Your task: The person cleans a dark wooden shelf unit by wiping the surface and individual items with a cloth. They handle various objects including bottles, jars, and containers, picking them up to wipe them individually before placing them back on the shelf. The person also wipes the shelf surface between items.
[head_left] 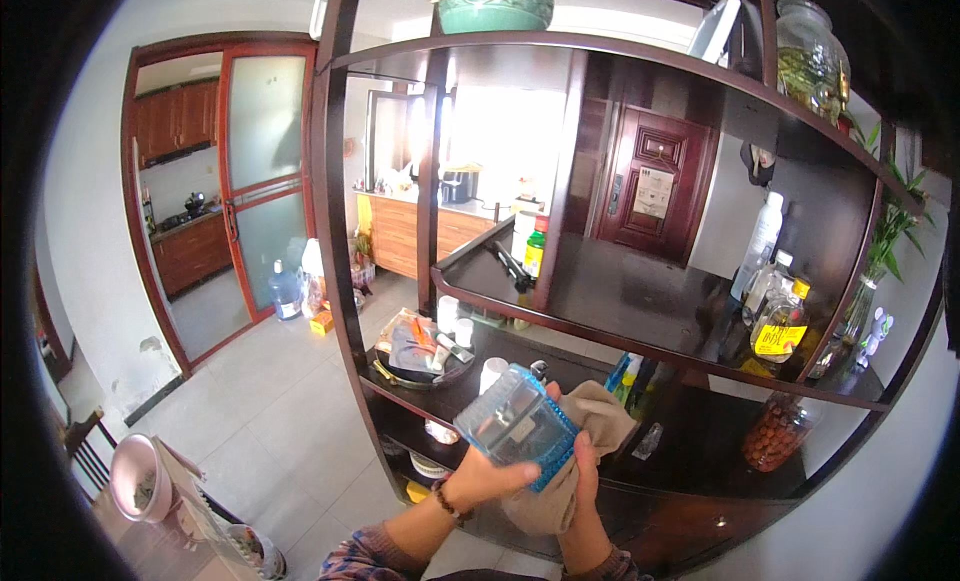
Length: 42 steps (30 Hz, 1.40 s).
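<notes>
A clear plastic box with blue beaded edges (517, 423) is tilted in front of a dark wooden shelf unit (637, 281). My left hand (491, 480) grips it from below, with the thumb across its near side. In my right hand (586, 468) is a beige cloth (600, 416), pressed against the box's right side and hanging down below it. Part of my right hand's fingers is hidden behind the box and the cloth. Whether the box holds anything is hard to tell through the plastic.
On the lower shelf stands a round dark tray (420, 382) with small items. Several bottles (780, 318) occupy the middle shelf's right end. A jar of reddish-brown contents (780, 431) sits below them. A green ceramic pot (495, 7) rests above. Left is a pink bowl (139, 476).
</notes>
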Tool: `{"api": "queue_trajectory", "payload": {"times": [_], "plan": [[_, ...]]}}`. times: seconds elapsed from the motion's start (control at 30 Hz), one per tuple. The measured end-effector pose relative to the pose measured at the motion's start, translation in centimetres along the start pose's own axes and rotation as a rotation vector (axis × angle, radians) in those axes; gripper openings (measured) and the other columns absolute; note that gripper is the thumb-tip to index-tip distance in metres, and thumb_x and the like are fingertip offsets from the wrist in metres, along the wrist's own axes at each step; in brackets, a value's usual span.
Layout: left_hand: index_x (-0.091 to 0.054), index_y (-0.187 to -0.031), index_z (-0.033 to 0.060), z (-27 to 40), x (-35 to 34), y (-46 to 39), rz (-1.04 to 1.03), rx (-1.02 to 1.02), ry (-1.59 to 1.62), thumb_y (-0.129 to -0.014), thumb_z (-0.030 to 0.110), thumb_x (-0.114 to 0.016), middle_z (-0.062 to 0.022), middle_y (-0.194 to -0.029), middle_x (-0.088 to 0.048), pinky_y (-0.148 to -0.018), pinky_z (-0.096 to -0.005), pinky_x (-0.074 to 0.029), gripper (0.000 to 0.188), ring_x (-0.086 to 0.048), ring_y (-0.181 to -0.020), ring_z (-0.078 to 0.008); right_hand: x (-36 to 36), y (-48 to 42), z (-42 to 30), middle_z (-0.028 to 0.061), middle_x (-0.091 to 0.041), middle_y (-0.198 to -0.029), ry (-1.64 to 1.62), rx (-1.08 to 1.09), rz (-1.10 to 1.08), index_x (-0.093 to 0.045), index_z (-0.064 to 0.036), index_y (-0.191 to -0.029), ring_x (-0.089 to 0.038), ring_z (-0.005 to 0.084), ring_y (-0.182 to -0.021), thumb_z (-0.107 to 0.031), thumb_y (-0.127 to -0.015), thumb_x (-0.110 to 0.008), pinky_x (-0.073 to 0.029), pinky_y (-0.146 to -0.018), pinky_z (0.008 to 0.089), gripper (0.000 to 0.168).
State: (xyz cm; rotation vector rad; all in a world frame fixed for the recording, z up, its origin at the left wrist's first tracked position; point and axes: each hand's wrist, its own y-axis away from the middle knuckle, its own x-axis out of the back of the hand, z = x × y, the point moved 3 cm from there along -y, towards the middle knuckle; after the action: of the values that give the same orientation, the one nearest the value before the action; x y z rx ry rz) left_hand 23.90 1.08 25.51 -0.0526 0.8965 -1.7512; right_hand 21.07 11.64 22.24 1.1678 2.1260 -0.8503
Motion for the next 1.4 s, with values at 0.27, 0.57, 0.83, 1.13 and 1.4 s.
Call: {"api": "queue_trajectory", "payload": {"times": [0.27, 0.57, 0.83, 1.13, 1.4], "plan": [[-0.019, -0.136, 0.0000, -1.5, 5.1, 4.4, 0.167, 0.003, -0.362, -0.067, 0.011, -0.066, -0.0131, -0.126, -0.041, -0.100, -0.0346, -0.032, 0.084, -0.041, -0.118, -0.0221, -1.4, 0.5, 6.7, 0.0083, -0.048, -0.121, -0.223, -0.171, 0.118, -0.039, -0.008, -0.126, -0.050, 0.0208, -0.108, -0.039, -0.093, -0.041, -0.040, -0.094, 0.0367, 0.046], [-0.021, -0.132, -0.0078, -3.1, 7.9, 5.3, 0.381, -0.063, -0.907, -0.060, 0.008, -0.065, -0.0194, -0.121, -0.039, -0.098, -0.0348, -0.032, 0.086, -0.042, -0.111, -0.0287, 2.0, 2.0, 9.6, 0.0055, -0.055, -0.110, -0.170, -0.437, 0.339, -0.049, -0.009, -0.116, -0.053, 0.0180, -0.100, -0.047, -0.090, -0.044, -0.043, -0.088, 0.0331, 0.046], [-0.048, -0.111, -0.0012, -1.8, 8.3, 7.7, 0.793, 0.166, -0.090, -0.067, 0.000, -0.060, -0.0042, -0.091, -0.057, -0.075, -0.0279, -0.045, 0.046, -0.053, -0.082, -0.0130, 4.2, 5.8, 7.6, 0.0109, -0.054, -0.110, 0.324, -0.007, 0.208, -0.050, 0.000, -0.113, -0.052, 0.0185, -0.098, -0.030, -0.094, -0.045, -0.043, -0.085, 0.0322, 0.036], [-0.037, -0.126, -0.0002, -5.7, 3.7, 11.6, 0.458, 0.537, -0.318, -0.065, 0.001, -0.065, -0.0046, -0.113, -0.051, -0.090, -0.0290, -0.039, 0.067, -0.047, -0.103, -0.0132, 4.5, 0.3, 7.0, 0.0087, -0.051, -0.110, 0.537, -0.128, 0.123, -0.049, 0.002, -0.115, -0.049, 0.0157, -0.098, -0.037, -0.093, -0.042, -0.040, -0.084, 0.0290, 0.044], [-0.052, -0.110, -0.0020, -6.1, 4.3, 11.1, 0.753, 0.483, -0.311, -0.074, 0.001, -0.064, -0.0054, -0.098, -0.059, -0.077, -0.0257, -0.045, 0.038, -0.054, -0.088, -0.0109, 6.2, -0.4, 9.0, 0.0119, -0.055, -0.105, 0.682, -0.145, 0.231, -0.049, 0.004, -0.114, -0.053, 0.0184, -0.097, -0.045, -0.090, -0.046, -0.042, -0.082, 0.0292, 0.054]]}}
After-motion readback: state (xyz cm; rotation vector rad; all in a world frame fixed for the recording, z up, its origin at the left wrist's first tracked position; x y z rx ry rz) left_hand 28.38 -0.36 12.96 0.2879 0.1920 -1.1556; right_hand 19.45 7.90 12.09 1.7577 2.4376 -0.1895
